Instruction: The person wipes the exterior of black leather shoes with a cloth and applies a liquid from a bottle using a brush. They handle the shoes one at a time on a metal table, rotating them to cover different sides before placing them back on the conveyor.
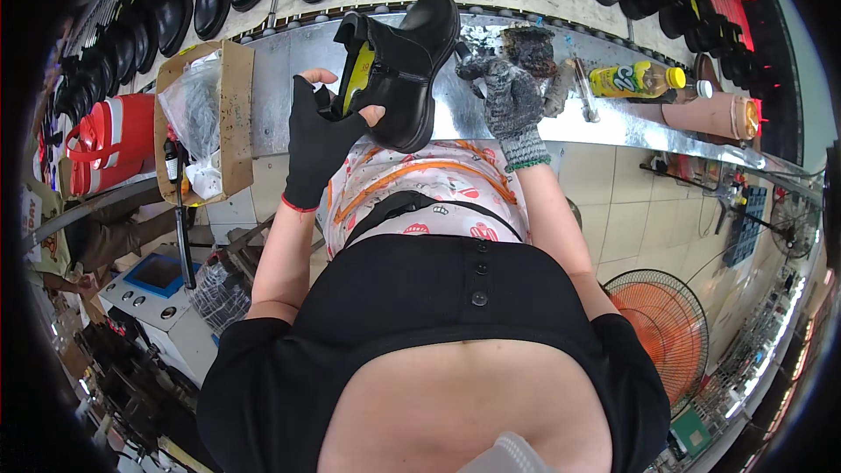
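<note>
Head view. A black ankle boot (399, 70) with a yellow lining sits at upper centre of the frame, above the metal worktop (289, 79). The left hand (320, 136), in a black fingerless glove, is clamped on the boot's collar, thumb inside the opening. The right hand (508, 92), in a grey knitted glove, is closed around a dark applicator whose kind I cannot tell, its tip touching the boot's heel side.

Judgement on the step: the left hand's grasp should stay firm at the collar so the upper does not twist, and the right hand should work with light, even strokes, turning the boot rather than reaching over it.

Count: one boot in the hands; one cardboard box (206, 118) with plastic bags at upper left; one yellow-capped bottle (635, 79) at upper right; one orange fan (670, 320) at lower right. Rows of black boots (158, 9) line the top edge; the number is not countable at the rim.
</note>
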